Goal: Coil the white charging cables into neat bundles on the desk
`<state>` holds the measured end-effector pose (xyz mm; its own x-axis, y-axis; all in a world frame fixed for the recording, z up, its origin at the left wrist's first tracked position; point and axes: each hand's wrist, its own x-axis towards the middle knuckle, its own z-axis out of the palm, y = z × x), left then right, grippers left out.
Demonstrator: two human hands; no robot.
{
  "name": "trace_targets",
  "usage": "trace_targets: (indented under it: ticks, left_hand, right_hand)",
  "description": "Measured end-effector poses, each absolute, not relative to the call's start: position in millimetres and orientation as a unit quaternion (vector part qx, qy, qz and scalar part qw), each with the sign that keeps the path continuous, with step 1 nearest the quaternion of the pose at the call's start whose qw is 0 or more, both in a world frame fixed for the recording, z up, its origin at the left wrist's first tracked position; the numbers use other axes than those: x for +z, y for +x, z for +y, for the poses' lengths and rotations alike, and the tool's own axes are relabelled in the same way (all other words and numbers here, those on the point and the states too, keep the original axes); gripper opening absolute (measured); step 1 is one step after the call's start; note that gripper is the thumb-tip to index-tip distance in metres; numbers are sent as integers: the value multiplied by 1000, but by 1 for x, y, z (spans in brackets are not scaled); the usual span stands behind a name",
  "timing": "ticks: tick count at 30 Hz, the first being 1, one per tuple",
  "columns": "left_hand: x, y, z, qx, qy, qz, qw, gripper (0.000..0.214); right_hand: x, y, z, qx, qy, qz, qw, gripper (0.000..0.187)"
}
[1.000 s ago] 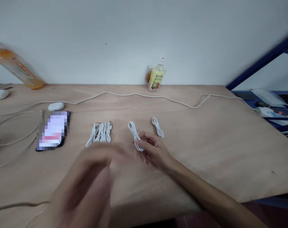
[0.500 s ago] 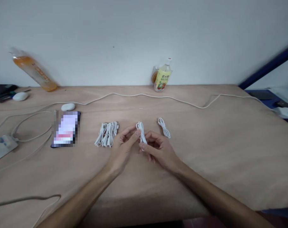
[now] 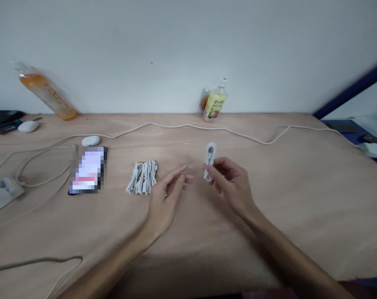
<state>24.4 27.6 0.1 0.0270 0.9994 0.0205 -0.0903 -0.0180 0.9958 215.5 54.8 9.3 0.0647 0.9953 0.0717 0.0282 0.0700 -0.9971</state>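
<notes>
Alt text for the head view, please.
The right hand pinches a small coiled white cable upright above a wooden table, while the left hand hovers open beside it. A pile of similar cables lies left of the hands, a phone further left, a yellow bottle by the wall.

White coiled cable [image 3: 210, 160]; white cable bundle [image 3: 142, 177]; yellow-labelled bottle [image 3: 214, 101]; tan table [image 3: 300, 187].

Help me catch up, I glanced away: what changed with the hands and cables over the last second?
The left hand came in, touched the coiled white cable, then let go and is open. The right hand kept its pinch and carried the cable rightward, to where a lone coil lay; that coil no longer shows. The cable pile and phone stayed put.
</notes>
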Motion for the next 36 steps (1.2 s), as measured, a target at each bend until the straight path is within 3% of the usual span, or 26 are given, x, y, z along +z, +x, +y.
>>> trace_targets:
  ticks: [4,8,14,23,36]
  left_hand:
    - [-5,26,27,509,498,459,531,38]
    - [-4,29,26,501,506,449,540,39]
    - [-5,28,25,504,514,440,536,41]
    - [-8,28,23,493,539,435,526,34]
    - [-10,31,18,466,570,429,522,30]
  right_hand:
    - [29,255,72,371,-611,-494,495,37]
    - [34,288,77,332,-677,-547,363,31]
    - [28,287,77,305,-726,-561,257,26]
    - [31,265,75,272,-751,-560,220,18]
    - [26,270,77,237,-741,-605,170,27]
